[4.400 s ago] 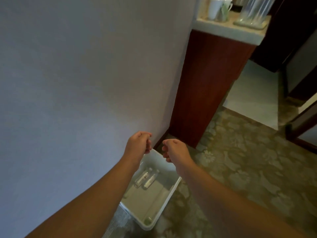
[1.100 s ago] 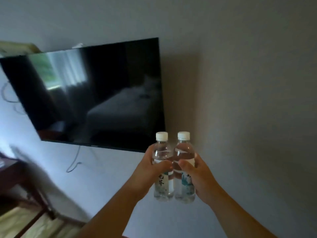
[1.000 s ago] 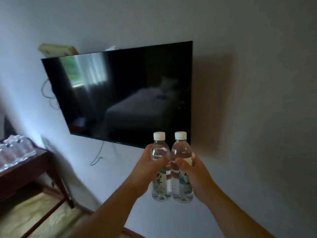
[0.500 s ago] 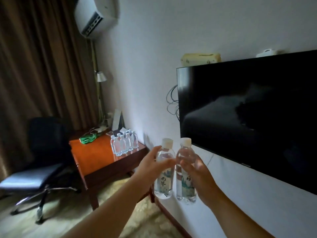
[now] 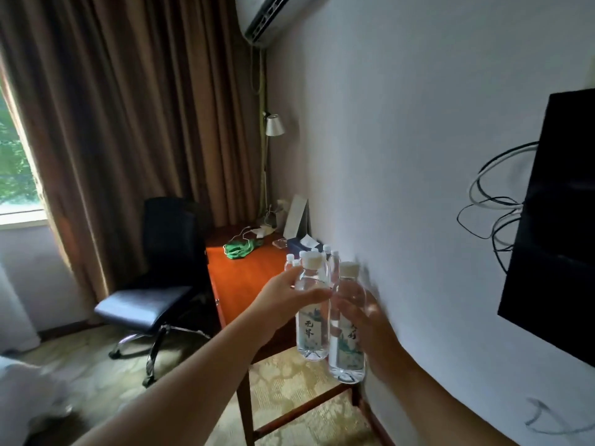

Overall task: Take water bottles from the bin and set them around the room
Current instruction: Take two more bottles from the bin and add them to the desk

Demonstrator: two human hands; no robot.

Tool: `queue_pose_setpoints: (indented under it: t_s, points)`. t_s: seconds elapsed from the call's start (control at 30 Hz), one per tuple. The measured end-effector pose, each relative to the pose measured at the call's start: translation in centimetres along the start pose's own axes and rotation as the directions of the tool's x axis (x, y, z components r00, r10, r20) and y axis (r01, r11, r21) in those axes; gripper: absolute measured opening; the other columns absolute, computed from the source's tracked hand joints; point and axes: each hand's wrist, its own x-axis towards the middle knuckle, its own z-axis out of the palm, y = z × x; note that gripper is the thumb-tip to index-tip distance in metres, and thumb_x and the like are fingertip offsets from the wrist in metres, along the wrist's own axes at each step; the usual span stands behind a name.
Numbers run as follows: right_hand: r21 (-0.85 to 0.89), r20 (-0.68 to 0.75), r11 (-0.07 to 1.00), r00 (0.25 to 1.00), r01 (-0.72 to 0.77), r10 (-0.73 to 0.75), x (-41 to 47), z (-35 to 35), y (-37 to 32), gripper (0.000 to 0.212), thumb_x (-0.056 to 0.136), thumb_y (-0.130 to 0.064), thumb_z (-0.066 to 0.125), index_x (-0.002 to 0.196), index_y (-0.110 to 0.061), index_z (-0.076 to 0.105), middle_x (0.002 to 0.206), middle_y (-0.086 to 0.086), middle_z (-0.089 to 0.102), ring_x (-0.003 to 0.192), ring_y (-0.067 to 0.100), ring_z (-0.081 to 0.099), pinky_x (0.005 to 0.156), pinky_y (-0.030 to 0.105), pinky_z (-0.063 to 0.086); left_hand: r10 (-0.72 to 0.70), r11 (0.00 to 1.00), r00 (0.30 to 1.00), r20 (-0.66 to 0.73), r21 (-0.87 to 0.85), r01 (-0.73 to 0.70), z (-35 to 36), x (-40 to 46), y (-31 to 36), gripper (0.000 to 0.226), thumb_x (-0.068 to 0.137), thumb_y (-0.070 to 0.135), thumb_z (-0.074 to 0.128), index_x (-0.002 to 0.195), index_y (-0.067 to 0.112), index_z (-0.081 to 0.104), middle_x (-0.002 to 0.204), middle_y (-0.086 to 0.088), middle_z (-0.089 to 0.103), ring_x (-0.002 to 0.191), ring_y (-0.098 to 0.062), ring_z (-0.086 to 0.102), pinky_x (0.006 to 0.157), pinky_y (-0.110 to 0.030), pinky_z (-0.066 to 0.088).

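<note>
Gripping one upright water bottle each, the left hand is holding the left bottle and the right hand the right bottle, side by side above the wooden desk.

Two bare forearms reach into view from the bottom edge, with no sleeves showing on either one. The left hand and the right hand are bare too: no gloves, rings, watch or wristband can be seen on them.
</note>
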Motion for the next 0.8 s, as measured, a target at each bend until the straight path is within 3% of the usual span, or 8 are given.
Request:
queue_pose_setpoints:
  t_s: [0.1, 0.17, 0.3, 0.53, 0.63, 0.73, 0.8]
  points:
    - [-0.025, 0.021, 1.000, 1.000, 0.012, -0.012, 5.7, 1.5, 1.1, 0.038, 0.084, -0.048, 0.069, 0.116, -0.029, 0.063, 0.122, 0.012, 0.070, 0.104, 0.031, 0.072, 0.080, 0.040, 0.062, -0.017, 1.000, 0.999, -0.036, 0.011, 0.017, -3.3, 4.1, -1.7, 0.041, 0.072, 0.039, 0.086, 0.107, 0.029, 0.068, 0.095, 0.013, 0.077, 0.086, -0.006, 0.074, 0.078, -0.031, 0.057]
    - [-0.034, 0.013, 0.999, 1.000, 0.002, -0.002, 9.3, 2.6, 1.9, 0.052, 0.081, -0.050, 0.068, 0.125, -0.024, 0.058, 0.128, 0.017, 0.065, 0.104, 0.030, 0.072, 0.083, 0.047, 0.062, -0.025, 0.999, 0.998, -0.050, 0.019, 0.026, -5.2, 6.6, -2.7, 0.046, 0.066, 0.043, 0.086, 0.106, 0.030, 0.068, 0.094, 0.015, 0.077, 0.084, -0.005, 0.074, 0.074, -0.028, 0.056]
    - [-0.035, 0.032, 0.998, 0.998, -0.054, 0.056, 15.5, 4.7, 4.8, 0.058, 0.080, -0.048, 0.068, 0.131, -0.022, 0.054, 0.122, 0.015, 0.066, 0.109, 0.029, 0.070, 0.091, 0.053, 0.057, -0.052, 0.998, 0.996, -0.067, 0.013, 0.053, -8.8, 11.1, -5.8, 0.058, 0.055, 0.054, 0.083, 0.105, 0.030, 0.069, 0.095, 0.010, 0.077, 0.086, -0.008, 0.075, 0.080, -0.035, 0.059]
    - [-0.076, -0.031, 0.992, 0.995, -0.100, 0.098, 25.8, 9.0, 11.2, 0.051, 0.082, -0.040, 0.070, 0.127, -0.022, 0.054, 0.127, 0.006, 0.060, 0.114, 0.020, 0.067, 0.082, 0.034, 0.060, -0.095, 0.995, 0.996, -0.002, 0.025, 0.095, -15.9, 20.7, -12.9, 0.036, 0.068, 0.045, 0.085, 0.099, 0.038, 0.068, 0.093, 0.018, 0.076, 0.083, -0.001, 0.073, 0.074, -0.029, 0.057]
    - [-0.115, -0.163, 0.982, 0.978, -0.148, 0.129, 29.6, 10.9, 13.7, 0.054, 0.076, -0.044, 0.075, 0.124, -0.033, 0.052, 0.128, 0.004, 0.057, 0.113, 0.020, 0.065, 0.078, 0.030, 0.057, -0.101, 0.994, 0.994, 0.051, 0.035, 0.099, -19.0, 25.1, -15.8, 0.039, 0.066, 0.047, 0.086, 0.100, 0.040, 0.068, 0.094, 0.018, 0.076, 0.084, 0.001, 0.072, 0.069, -0.022, 0.055]
    - [-0.226, -0.245, 0.960, 0.963, -0.169, 0.112, 32.9, 12.3, 16.1, 0.046, 0.071, -0.055, 0.079, 0.110, -0.055, 0.054, 0.128, 0.000, 0.052, 0.116, 0.016, 0.058, 0.092, 0.037, 0.054, -0.107, 0.992, 0.987, 0.118, 0.082, 0.097, -21.7, 29.4, -18.4, 0.037, 0.071, 0.042, 0.087, 0.100, 0.047, 0.065, 0.098, 0.020, 0.074, 0.086, 0.003, 0.071, 0.065, -0.015, 0.051]
    - [-0.308, -0.291, 0.936, 0.953, -0.172, 0.079, 34.8, 12.6, 18.0, 0.051, 0.068, -0.059, 0.081, 0.112, -0.053, 0.056, 0.127, -0.002, 0.051, 0.117, 0.013, 0.056, 0.098, 0.039, 0.052, -0.105, 0.989, 0.979, 0.174, 0.121, 0.084, -22.9, 32.2, -19.9, 0.037, 0.072, 0.041, 0.087, 0.098, 0.050, 0.063, 0.099, 0.022, 0.072, 0.087, 0.005, 0.070, 0.064, -0.014, 0.049]
